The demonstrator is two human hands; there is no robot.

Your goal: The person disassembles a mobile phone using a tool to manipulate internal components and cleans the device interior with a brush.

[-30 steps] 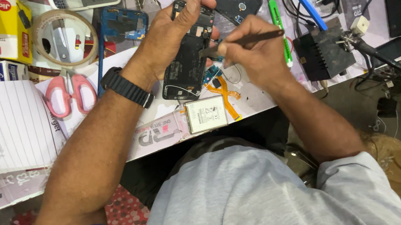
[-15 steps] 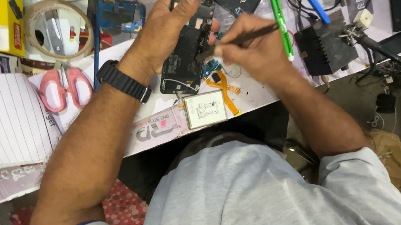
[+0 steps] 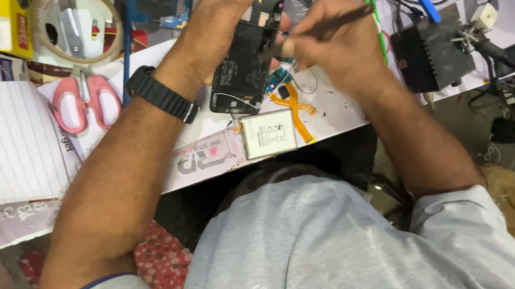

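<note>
While the left hand (image 3: 219, 21) clamps an opened phone (image 3: 248, 56), right hand (image 3: 323, 42) fingers pinch a thin tool (image 3: 334, 23).

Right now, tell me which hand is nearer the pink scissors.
Left. The left hand holds the opened phone, right of the pink scissors; the right hand, gripping a thin tool, sits farther right.

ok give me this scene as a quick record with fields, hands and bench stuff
left hand: holds opened phone, tilted above the bench
right hand: grips thin dark tool, tip at the phone
wrist: black watch on left
below phone: battery with orange flex cable
left of bench: pink scissors, tape roll, lined pad
right: black box, green pen
</note>
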